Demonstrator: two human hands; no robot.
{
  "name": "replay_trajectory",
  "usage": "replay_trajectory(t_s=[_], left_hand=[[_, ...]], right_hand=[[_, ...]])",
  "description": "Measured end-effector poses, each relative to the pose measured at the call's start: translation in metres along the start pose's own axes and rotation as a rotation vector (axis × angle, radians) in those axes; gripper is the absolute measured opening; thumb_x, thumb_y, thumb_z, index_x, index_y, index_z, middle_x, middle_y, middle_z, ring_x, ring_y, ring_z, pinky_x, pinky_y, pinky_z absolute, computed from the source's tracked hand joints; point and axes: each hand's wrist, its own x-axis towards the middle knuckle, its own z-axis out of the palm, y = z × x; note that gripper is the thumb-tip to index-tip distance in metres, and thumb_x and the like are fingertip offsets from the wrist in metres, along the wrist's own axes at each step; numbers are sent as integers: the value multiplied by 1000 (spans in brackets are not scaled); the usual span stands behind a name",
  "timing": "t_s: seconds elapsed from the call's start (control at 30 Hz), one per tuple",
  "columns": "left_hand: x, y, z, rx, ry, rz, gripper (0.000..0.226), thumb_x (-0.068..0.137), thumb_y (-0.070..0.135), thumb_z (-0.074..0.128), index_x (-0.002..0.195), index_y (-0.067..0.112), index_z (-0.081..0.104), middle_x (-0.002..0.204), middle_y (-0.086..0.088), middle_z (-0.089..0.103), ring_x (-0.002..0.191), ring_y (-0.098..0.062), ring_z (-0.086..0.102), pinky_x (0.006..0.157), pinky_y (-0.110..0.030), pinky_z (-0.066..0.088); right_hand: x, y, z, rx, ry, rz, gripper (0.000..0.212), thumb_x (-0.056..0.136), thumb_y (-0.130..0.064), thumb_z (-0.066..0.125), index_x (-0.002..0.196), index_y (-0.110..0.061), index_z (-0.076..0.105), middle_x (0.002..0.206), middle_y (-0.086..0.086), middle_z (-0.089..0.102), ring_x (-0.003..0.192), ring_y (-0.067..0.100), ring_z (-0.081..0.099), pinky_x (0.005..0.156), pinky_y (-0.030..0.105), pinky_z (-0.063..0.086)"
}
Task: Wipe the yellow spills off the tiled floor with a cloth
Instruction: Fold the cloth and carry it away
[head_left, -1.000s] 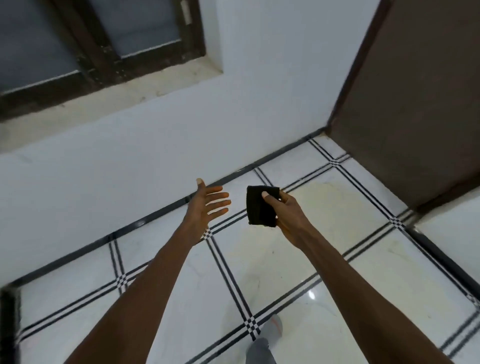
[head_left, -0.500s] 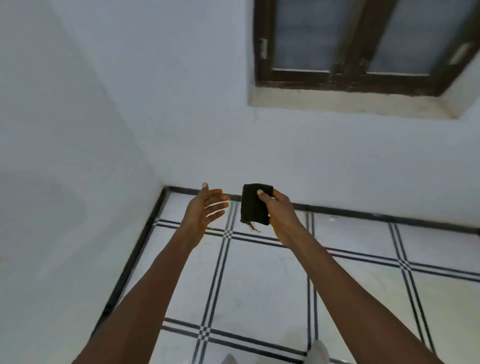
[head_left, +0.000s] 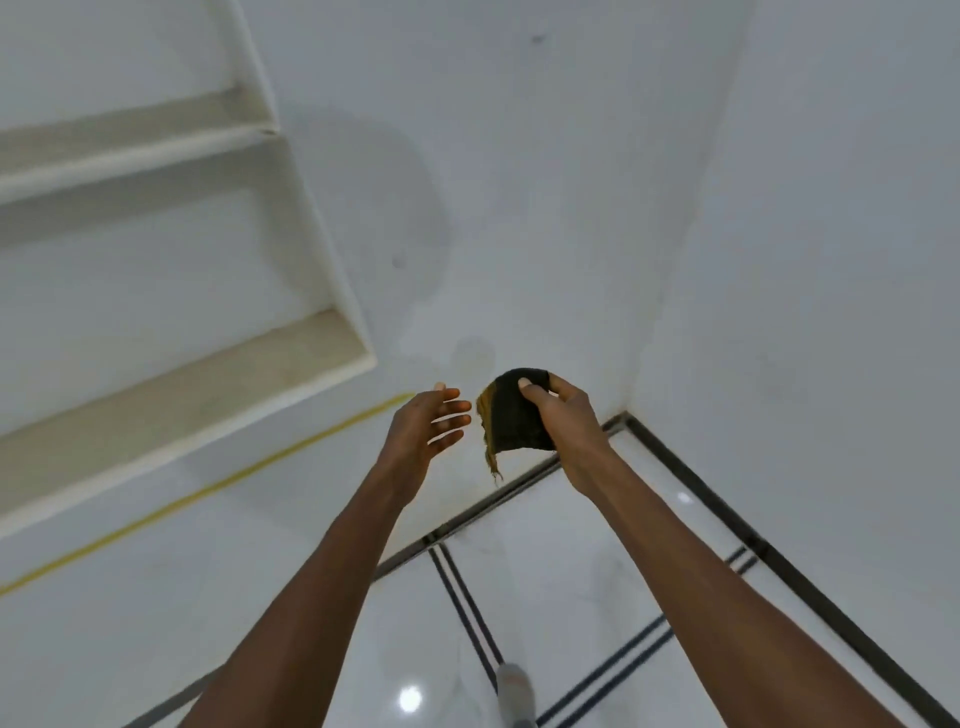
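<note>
Recessed white wall shelves (head_left: 171, 291) occupy the nine to ten o'clock sector, with a thin yellow line (head_left: 208, 491) running along the surface below them. At centre, the left hand (head_left: 423, 434) is raised, palm open, fingers spread, holding nothing. Just beside it at one o'clock, not touching, the right hand (head_left: 563, 423) grips a folded dark cloth (head_left: 514, 415) in mid-air, a yellow-stained frayed edge hanging down. White tiled floor (head_left: 561, 582) with black lines lies at five o'clock.

A single head-worn wide-angle view looks forward and down along both bare outstretched forearms toward the white room corner (head_left: 631, 405), close above the glossy white black-lined tiled floor (head_left: 561, 582); wall shelving left of that corner looks slightly blurred
</note>
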Motion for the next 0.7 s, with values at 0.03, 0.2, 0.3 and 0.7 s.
replay_trajectory(t_s=[0.03, 0.2, 0.3, 0.7], left_hand=[[8, 7, -27, -28, 60, 8, 38, 107, 41, 51, 124, 10, 66, 122, -12, 74, 111, -27, 72, 93, -35, 58], [33, 37, -116, -122, 256, 6, 38, 107, 40, 51, 124, 11, 66, 120, -11, 74, 111, -27, 72, 92, -36, 57], [56, 58, -170, -217, 354, 29, 38, 106, 40, 51, 125, 10, 66, 120, -10, 75, 110, -26, 72, 91, -35, 57], [126, 87, -336, -355, 497, -45, 31, 105, 36, 56, 115, 10, 70, 110, -9, 77, 95, -22, 74, 85, -32, 57]], right_hand=[[16, -4, 30, -16, -59, 4, 13, 102, -27, 65, 115, -27, 68, 116, 3, 74, 108, 21, 71, 96, 40, 62], [71, -18, 140, -82, -266, 24, 17, 103, -28, 65, 119, -27, 68, 120, 4, 73, 112, 23, 70, 95, 40, 62], [102, -29, 213, -147, -361, 13, 28, 104, -28, 63, 131, -21, 64, 125, 6, 70, 115, 24, 68, 93, 35, 61], [219, -6, 383, -639, -427, 18, 49, 105, -39, 57, 145, -13, 52, 142, 9, 62, 125, 30, 63, 106, 41, 54]])
